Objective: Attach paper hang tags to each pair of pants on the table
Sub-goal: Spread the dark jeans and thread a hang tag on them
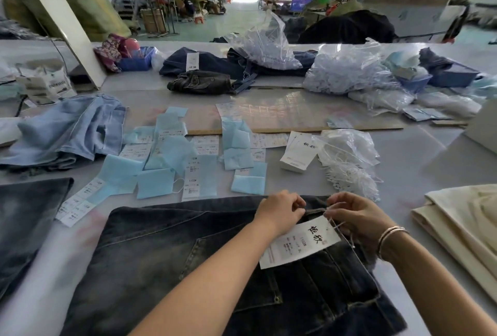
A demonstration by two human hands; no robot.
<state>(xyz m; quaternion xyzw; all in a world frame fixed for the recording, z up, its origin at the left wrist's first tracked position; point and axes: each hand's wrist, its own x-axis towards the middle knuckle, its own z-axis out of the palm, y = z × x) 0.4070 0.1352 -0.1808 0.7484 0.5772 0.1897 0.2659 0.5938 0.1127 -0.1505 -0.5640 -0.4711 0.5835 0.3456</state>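
Dark jeans (pixel 188 268) lie flat on the desk (pixel 430 153), heavy and limp; I judge the waistband best to hold. Paper hang tag (pixel 300 244) rests there, light and creasable. My left hand (pixel 279 210) and right hand (pixel 357 214) have fingers (pixel 297 205) curled, pinching its thin string (pixel 334 217).

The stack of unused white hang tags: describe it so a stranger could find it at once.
Start from the dark jeans nearest the camera and look past their far edge, to the right. Between blue paper slips and white strings stands the stack of white tags, its top tag bearing black brush characters.
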